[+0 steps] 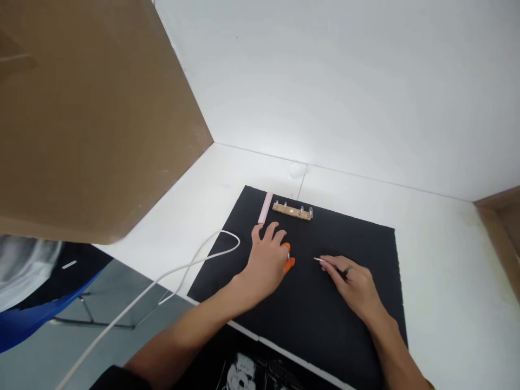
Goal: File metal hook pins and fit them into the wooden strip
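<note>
On a black mat [325, 319], my left hand [268, 257] has orange covers [288, 265] on two of its fingertips, with a tiny pale piece pinched between them. Its other fingers are spread, near the lower end of a pink strip [265, 208]. To the right, my right hand [349, 279], with a ring on one finger, pinches a thin pale stick [318, 259] pointing left. Beyond both hands lies a narrow wooden strip [291, 210] bearing several small clear upright pieces.
A white cable [195, 262] loops over the table's left part and mat edge. A brown panel [101, 119] stands at the left, a white wall [345, 92] behind. Blue and white cloth [36, 303] shows at lower left.
</note>
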Demonstrator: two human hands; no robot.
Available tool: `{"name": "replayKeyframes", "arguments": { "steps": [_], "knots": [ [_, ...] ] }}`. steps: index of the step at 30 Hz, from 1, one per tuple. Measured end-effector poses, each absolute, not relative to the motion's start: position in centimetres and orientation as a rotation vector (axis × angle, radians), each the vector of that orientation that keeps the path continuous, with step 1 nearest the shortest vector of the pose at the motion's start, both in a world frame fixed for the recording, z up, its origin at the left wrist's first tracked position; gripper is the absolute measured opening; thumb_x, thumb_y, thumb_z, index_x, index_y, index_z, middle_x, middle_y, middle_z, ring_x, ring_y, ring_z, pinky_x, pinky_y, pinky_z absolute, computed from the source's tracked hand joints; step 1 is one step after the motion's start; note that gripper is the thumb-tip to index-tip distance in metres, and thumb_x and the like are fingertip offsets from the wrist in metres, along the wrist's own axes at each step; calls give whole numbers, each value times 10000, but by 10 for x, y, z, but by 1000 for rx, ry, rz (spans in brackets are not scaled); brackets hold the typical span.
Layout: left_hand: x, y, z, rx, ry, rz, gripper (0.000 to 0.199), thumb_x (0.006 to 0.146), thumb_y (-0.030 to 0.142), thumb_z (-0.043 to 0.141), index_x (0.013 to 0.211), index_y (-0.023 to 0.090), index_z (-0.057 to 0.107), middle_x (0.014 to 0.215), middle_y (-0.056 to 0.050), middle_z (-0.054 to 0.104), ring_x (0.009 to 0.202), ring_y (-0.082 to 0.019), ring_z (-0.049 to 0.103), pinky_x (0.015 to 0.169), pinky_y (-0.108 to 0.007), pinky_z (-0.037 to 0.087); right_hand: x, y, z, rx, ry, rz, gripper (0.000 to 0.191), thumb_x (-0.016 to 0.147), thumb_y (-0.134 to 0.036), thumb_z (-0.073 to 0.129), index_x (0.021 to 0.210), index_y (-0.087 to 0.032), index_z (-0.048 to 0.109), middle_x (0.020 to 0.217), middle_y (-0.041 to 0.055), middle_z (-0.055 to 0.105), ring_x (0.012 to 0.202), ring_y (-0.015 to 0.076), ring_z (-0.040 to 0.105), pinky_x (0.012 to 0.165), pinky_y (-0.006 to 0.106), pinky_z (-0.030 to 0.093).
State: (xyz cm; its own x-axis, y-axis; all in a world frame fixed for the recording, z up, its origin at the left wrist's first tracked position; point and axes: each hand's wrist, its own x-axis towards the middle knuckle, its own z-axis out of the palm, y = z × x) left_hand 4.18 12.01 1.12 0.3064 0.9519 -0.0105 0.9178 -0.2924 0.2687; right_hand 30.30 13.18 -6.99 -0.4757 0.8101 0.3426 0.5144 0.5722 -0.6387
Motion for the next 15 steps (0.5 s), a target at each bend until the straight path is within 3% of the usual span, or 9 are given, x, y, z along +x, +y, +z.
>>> {"name": "replayKeyframes", "arguments": {
  "steps": [2, 6, 10, 15],
  "knots": [
    [40, 117, 8, 2332, 1709, 250, 150, 985, 306, 735, 1056, 192, 800, 1393, -170, 730, 1456, -424, 527, 1167, -698, 342, 302, 132, -70, -1057, -2168, 621, 280, 1048, -413, 661, 1230, -200, 678, 1172, 57, 720, 951, 165, 714, 848, 363, 638],
    [34, 106, 5, 2277, 1728, 320, 397, 949, 414, 797, 1283, 209, 735, 1503, -166, 673, 1505, -432, 489, 1158, -683, 368, 302, 131, -71, -1056, -2156, 645, 281, 1047, -413, 663, 1227, -198, 679, 1172, 57, 720, 957, 167, 714, 857, 370, 636],
    [30, 90, 9, 2197, 1783, 415, 490, 957, 446, 787, 1369, 205, 678, 1553, -181, 633, 1520, -436, 481, 1167, -682, 366, 303, 130, -70, -1081, -2141, 689, 275, 1048, -415, 661, 1218, -200, 685, 1169, 56, 724, 959, 167, 715, 862, 371, 636],
    [29, 56, 32, 1698, 1716, 906, 497, 1042, 488, 660, 1495, 300, 581, 1571, -132, 622, 1526, -354, 492, 1255, -628, 330, 296, 130, -62, -1178, -1970, 718, 262, 1046, -417, 668, 1162, -184, 694, 1087, 38, 730, 885, 147, 712, 805, 340, 635]
  ]
}}
